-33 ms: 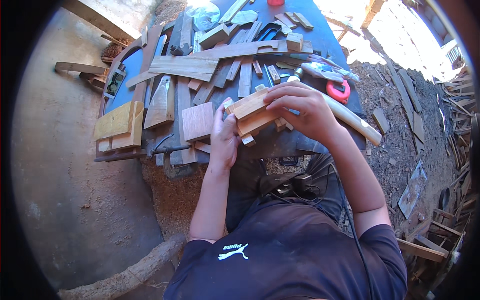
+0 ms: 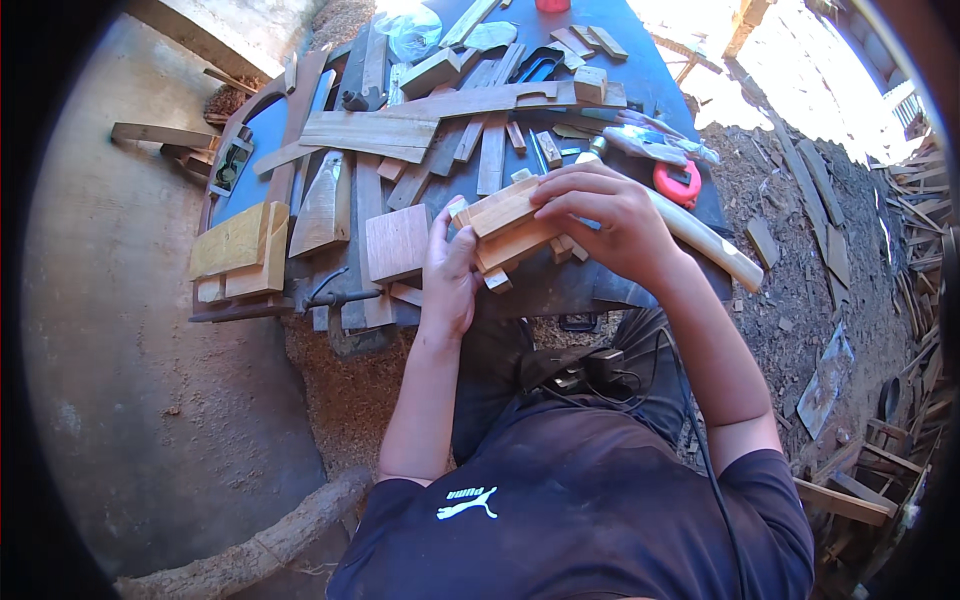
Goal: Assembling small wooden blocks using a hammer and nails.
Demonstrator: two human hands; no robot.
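Both hands hold a pale jointed wooden block above the table's near edge. It has a stepped long side, and small square stubs stick out at its left end. My left hand grips that left end, thumb on the near side. Curled over the right end is my right hand, its fingers pressing on the upper face and hiding that part. A pinkish square-faced block lies just left of my left hand. Beyond my right wrist rests a long pale round wooden handle.
Several wood strips and offcuts cover the blue-topped table. A red tape measure lies at its right side. A metal clamp projects at the near left edge, close to yellowish blocks. A black cable hangs across my lap.
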